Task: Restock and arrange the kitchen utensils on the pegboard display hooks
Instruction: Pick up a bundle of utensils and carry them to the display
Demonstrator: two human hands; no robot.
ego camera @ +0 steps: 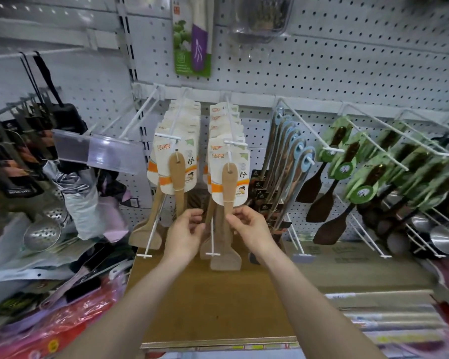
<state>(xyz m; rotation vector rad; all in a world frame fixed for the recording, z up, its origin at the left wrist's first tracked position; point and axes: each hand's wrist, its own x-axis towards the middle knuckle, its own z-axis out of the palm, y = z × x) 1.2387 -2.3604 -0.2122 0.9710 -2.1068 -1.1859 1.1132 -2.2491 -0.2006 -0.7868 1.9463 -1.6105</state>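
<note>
Wooden spatula [228,193] hangs at the front of a white hook [230,120] on the pegboard [322,60], with a paper card behind its handle. The right grip [246,224] pinches the handle just below the card, between thumb and forefinger. The left grip [188,228] is just beside the spatula, on its left, with fingers curled; whether it holds something cannot be told.

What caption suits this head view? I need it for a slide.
Right hand pinches the front wooden spatula by its handle below the pegboard hook, left hand close beside.
</note>
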